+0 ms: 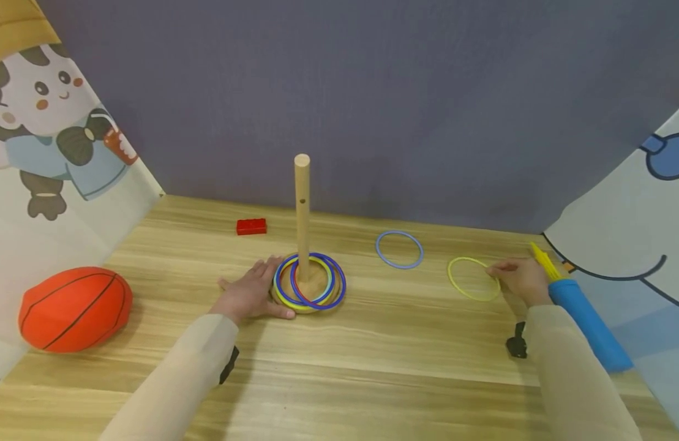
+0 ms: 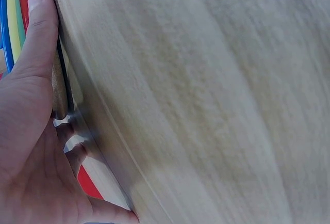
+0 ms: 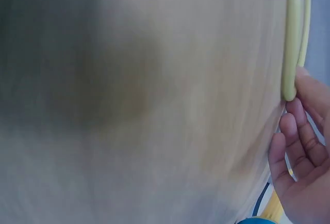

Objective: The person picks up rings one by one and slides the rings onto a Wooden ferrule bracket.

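A wooden post (image 1: 302, 214) stands upright on a round wooden base (image 1: 316, 280). Several thin rings (image 1: 344, 284), blue, yellow and red, lie stacked around its foot. My left hand (image 1: 250, 294) rests against the base's left side, thumb along the front edge and fingers spread on the table. In the left wrist view the thumb (image 2: 43, 33) touches the base's rim beside the rings. On the right, my right hand (image 1: 522, 280) pinches the right edge of a yellow ring (image 1: 471, 258). That ring (image 3: 292, 38) looks tilted slightly in the right wrist view.
A light blue ring (image 1: 377, 248) lies between post and yellow ring. A red toy brick (image 1: 251, 226) is behind left, a basketball (image 1: 75, 309) at far left. Beside my right arm lies a blue tube (image 1: 589, 324) with yellow sticks (image 1: 545, 260). A grey partition (image 1: 372, 110) closes the back.
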### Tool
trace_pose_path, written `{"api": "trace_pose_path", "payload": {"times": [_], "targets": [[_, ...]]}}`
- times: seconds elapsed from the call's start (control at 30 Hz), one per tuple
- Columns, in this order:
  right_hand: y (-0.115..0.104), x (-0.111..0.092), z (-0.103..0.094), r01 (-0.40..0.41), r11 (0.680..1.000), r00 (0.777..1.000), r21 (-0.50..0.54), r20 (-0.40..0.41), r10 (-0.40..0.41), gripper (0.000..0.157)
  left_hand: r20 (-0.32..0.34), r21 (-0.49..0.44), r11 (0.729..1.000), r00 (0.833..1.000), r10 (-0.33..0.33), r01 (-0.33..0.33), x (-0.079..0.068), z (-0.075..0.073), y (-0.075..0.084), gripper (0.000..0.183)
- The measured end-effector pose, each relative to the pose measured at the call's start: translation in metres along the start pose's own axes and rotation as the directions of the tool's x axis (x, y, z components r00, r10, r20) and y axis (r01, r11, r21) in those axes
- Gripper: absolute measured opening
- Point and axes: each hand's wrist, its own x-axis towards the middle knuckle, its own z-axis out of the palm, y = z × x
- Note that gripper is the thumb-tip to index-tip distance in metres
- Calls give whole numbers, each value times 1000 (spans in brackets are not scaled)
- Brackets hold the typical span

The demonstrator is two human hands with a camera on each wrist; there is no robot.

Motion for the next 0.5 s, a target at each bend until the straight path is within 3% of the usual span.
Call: {"api": "trace_pose_path", "payload": {"times": [0.17, 0.5], "targets": [[-5, -3, -1, -8, 1000, 999, -3, 38, 9, 64, 10, -1, 1000, 1000, -4, 4, 2, 0, 0, 124], [-14, -9, -7, 57, 997, 991, 53, 114, -63, 58, 2, 0, 1000, 1000, -2, 2, 1, 0, 0, 124]]}}
